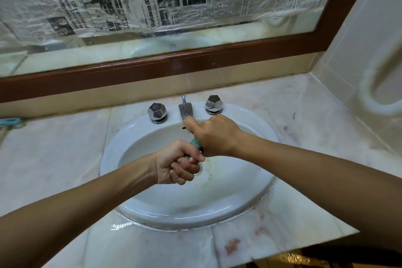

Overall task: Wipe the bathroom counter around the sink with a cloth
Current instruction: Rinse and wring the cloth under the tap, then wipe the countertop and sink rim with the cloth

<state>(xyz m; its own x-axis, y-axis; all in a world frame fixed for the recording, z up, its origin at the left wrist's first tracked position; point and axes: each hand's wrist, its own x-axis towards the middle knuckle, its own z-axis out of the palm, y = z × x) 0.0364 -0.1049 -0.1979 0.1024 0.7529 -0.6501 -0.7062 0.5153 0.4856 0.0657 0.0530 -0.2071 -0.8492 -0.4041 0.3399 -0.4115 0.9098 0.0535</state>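
Note:
Both hands are clenched over the white oval sink (152,206), wringing a green cloth (195,144) twisted tight between them. My left hand (176,163) grips its near end above the drain. My right hand (214,135) grips the far end just under the chrome spout (185,111). Only a short green strip of cloth shows between the fists. The pale marble counter (54,159) surrounds the basin, with reddish stains at the front right.
Two faceted chrome tap knobs (157,112) (214,103) flank the spout. A wood-framed mirror (195,61) covered with newspaper rises behind. A blue object (9,122) lies at the far left edge. A tiled wall (359,50) closes the right side.

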